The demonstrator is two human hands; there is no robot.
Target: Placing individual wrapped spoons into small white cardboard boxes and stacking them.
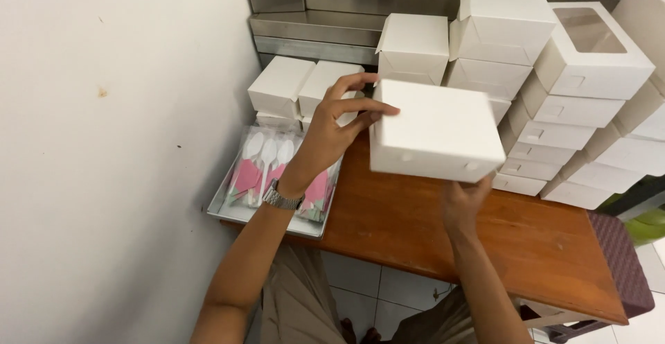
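Note:
I hold a closed white cardboard box (436,129) in the air above the brown wooden table (415,226). My left hand (336,126), with a metal watch on its wrist, touches the box's left edge with its fingertips. From below, my right hand (464,202) supports the box's near underside; its fingers are mostly hidden by the box. Stacks of similar white boxes (547,129) stand just behind the held box.
A metal tray (239,209) with wrapped white plastic spoons and pink napkins lies at the table's left end by a white wall. More white boxes (298,84) stand behind the tray, one windowed box (589,49) tops the right stack. A steel shelf (318,29) runs along the back.

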